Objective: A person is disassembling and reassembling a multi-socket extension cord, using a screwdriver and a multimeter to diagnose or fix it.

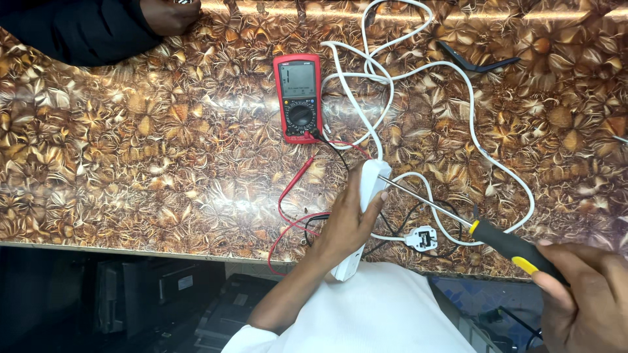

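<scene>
My left hand (pixel 345 225) grips a long white power strip (pixel 371 180) that lies on end across the table's near edge. My right hand (pixel 582 297) holds a screwdriver (pixel 504 243) with a black and yellow handle; its thin metal shaft reaches up and left, and the tip touches the strip's upper end. The strip's white cable (pixel 418 72) loops over the table and ends in a white plug (pixel 422 237) beside my left hand.
A red multimeter (pixel 299 97) lies at the centre back, with red and black leads (pixel 288 196) trailing to the table edge. A black angled tool (pixel 474 62) rests at the back right. Another person's dark-sleeved arm (pixel 85 26) lies at the top left. The patterned brown tabletop (pixel 131 150) ends near my body.
</scene>
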